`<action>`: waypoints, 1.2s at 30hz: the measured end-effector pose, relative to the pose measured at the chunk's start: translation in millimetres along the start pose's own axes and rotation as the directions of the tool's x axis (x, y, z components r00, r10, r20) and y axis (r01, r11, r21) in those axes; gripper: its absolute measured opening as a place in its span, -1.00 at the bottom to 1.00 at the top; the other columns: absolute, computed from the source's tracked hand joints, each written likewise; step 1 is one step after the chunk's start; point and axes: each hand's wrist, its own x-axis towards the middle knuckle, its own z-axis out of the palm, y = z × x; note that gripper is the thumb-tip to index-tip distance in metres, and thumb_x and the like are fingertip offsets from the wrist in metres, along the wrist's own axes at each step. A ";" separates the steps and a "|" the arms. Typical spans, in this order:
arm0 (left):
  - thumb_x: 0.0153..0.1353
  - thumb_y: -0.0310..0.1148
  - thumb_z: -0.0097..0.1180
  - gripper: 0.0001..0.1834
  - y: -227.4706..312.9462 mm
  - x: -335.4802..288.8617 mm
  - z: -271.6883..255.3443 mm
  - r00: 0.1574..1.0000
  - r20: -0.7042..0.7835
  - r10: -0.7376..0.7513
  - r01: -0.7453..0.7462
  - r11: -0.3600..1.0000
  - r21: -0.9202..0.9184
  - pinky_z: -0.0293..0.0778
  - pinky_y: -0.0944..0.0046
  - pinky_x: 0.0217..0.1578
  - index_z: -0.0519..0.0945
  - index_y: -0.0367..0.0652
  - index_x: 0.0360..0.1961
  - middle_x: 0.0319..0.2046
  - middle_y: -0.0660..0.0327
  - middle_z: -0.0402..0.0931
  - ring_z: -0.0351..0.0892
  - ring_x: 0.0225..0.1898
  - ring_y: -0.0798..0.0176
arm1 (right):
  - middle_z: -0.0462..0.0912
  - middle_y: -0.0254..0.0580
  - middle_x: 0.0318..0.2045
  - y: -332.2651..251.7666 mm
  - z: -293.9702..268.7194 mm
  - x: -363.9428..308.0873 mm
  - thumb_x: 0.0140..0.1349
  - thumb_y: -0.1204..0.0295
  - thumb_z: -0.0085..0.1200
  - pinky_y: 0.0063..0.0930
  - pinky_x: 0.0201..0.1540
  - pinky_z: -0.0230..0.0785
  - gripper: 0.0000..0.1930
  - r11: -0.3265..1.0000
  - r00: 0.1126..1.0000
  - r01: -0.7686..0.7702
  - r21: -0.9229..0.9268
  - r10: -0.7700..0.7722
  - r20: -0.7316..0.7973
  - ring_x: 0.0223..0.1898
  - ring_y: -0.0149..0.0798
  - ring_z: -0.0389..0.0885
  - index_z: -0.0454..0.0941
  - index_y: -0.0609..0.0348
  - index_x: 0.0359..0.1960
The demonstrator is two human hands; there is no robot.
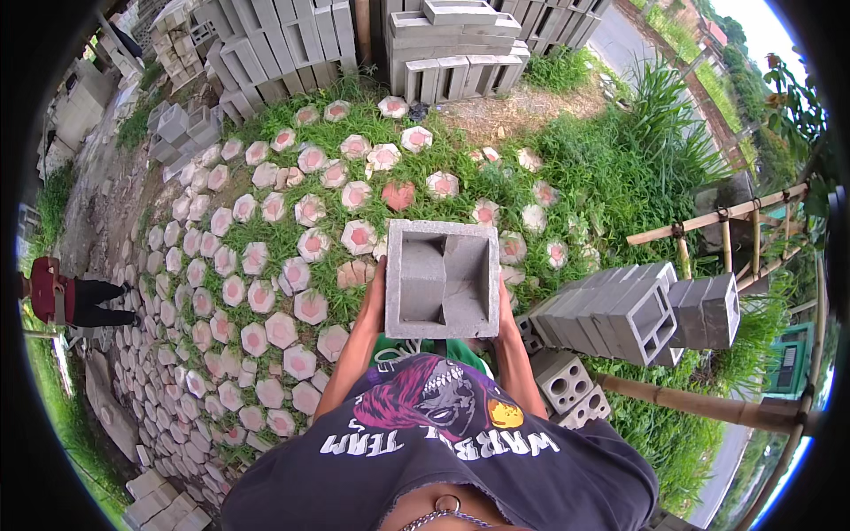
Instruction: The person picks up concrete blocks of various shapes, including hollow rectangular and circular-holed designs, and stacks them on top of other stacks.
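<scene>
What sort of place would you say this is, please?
Probably an outdoor block-storage yard: tall stacks of grey rectangular concrete blocks, pale hexagonal pavers with pink centres underfoot, and a hollow grey concrete block between the left hand and right hand.

At the concrete block (444, 280)'s sides, the fingers of the left hand (376, 295) and right hand (506, 305) are mostly hidden by it. Below it, green shorts (470, 352) are largely covered; beyond it, stacked blocks (288, 40) are cut off by the upper edge.

Hexagonal paving stones (311, 307) sit among green grass (567, 146), with a bamboo railing (739, 210) at right.
</scene>
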 end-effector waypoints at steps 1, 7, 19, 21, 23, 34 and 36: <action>0.30 0.25 -0.26 -0.21 4.2 7.4 5.7 1.000 -0.018 -0.004 0.004 1.000 0.002 0.35 0.11 0.10 0.29 -0.20 0.30 0.15 0.02 0.40 0.43 0.10 0.08 | 0.24 -0.09 0.31 -5.6 -3.5 12.6 0.40 -0.14 -0.37 -0.33 0.29 0.16 -0.27 1.000 1.000 -0.024 -0.001 0.024 -0.002 0.25 -0.16 0.30 0.09 0.20 0.38; 0.30 0.26 -0.26 -0.20 59.0 38.5 -1.2 0.983 -0.143 0.111 -0.114 0.993 -0.007 0.35 0.12 0.10 0.29 -0.20 0.29 0.16 0.02 0.38 0.41 0.12 0.07 | 0.23 -0.11 0.32 -24.9 37.9 98.6 0.40 -0.14 -0.39 -0.33 0.31 0.12 -0.27 0.993 0.991 -0.091 -0.079 0.098 0.088 0.27 -0.16 0.28 0.09 0.18 0.38; 0.29 0.28 -0.27 -0.18 182.0 198.1 -10.0 0.989 -0.136 0.061 -0.049 0.995 0.089 0.34 0.19 0.07 0.36 -0.25 0.24 0.11 0.04 0.44 0.42 0.07 0.14 | 0.31 -0.12 0.27 -92.2 105.4 246.9 0.40 -0.12 -0.35 -0.33 0.26 0.23 -0.29 1.000 1.000 -0.018 -0.002 0.018 0.009 0.20 -0.18 0.38 0.12 0.20 0.36; 0.29 0.28 -0.28 -0.18 209.1 201.4 -4.0 0.984 -0.163 0.076 -0.059 0.992 0.110 0.35 0.20 0.07 0.37 -0.25 0.23 0.10 0.04 0.45 0.42 0.08 0.13 | 0.33 -0.12 0.25 -105.7 131.3 255.1 0.44 0.00 -0.34 -0.28 0.26 0.25 -0.37 0.998 0.999 -0.043 0.038 0.044 -0.028 0.19 -0.17 0.39 0.12 0.18 0.36; 0.29 0.27 -0.28 -0.19 227.9 218.7 7.1 0.984 -0.158 0.083 -0.065 0.991 0.114 0.34 0.19 0.07 0.38 -0.25 0.23 0.09 0.03 0.46 0.43 0.09 0.12 | 0.33 -0.13 0.25 -111.1 130.1 273.1 0.44 0.00 -0.33 -0.29 0.25 0.25 -0.37 0.999 0.999 -0.025 0.032 0.026 -0.041 0.18 -0.18 0.40 0.13 0.19 0.36; 0.29 0.26 -0.28 -0.20 302.0 311.9 -16.3 0.978 -0.190 0.081 -0.084 0.996 -0.011 0.33 0.16 0.09 0.36 -0.24 0.24 0.13 0.00 0.42 0.42 0.10 0.09 | 0.35 -0.11 0.21 -163.1 194.4 399.4 0.41 -0.10 -0.35 -0.34 0.25 0.24 -0.32 0.975 0.994 -0.110 -0.194 0.111 -0.007 0.18 -0.17 0.39 0.16 0.17 0.34; 0.30 0.25 -0.28 -0.21 326.6 333.7 -19.1 0.972 -0.215 0.099 -0.107 0.994 -0.026 0.33 0.16 0.10 0.36 -0.24 0.25 0.13 -0.01 0.42 0.42 0.11 0.08 | 0.33 -0.10 0.23 -172.9 212.1 439.0 0.40 -0.11 -0.35 -0.34 0.26 0.22 -0.31 0.975 0.991 -0.120 -0.188 0.127 0.029 0.19 -0.17 0.37 0.15 0.18 0.35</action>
